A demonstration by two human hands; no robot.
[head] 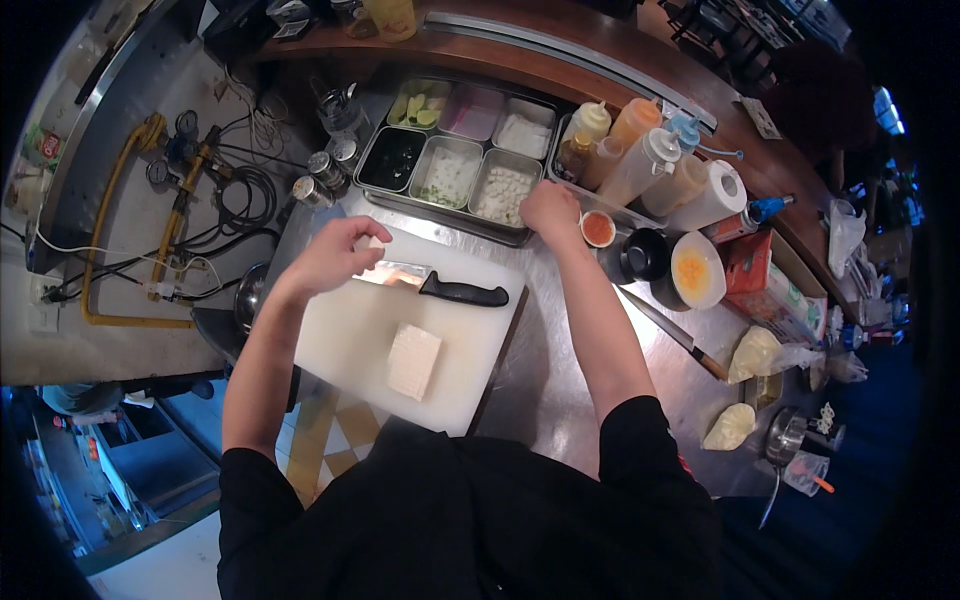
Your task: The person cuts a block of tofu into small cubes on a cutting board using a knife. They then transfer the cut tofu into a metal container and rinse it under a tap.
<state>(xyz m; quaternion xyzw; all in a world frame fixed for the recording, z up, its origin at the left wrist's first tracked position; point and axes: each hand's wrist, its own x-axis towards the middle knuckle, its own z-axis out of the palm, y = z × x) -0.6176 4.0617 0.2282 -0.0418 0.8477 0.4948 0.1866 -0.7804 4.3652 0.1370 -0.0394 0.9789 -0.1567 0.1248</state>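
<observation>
My left hand [330,255] is above the far left part of a white cutting board [341,330], with a small white piece [375,242], perhaps tofu, between thumb and fingers. Below it lies a knife with a black handle [465,291], its wide blade partly hidden by the hand. Nearer my body, a block of white tofu [415,361] with fine cut lines rests on the board. My right hand [551,212] is at the right edge of a metal pan of white cubes [504,187]. Its fingertips are hidden, so whether it grips the rim cannot be told.
More metal pans hold lime wedges [424,105], dark food [386,161] and chopped white food [448,169]. Squeeze bottles [637,165] crowd a bin at right. Beside my right forearm are an orange-filled cup [598,227], black bowls [645,253] and a long knife [667,324].
</observation>
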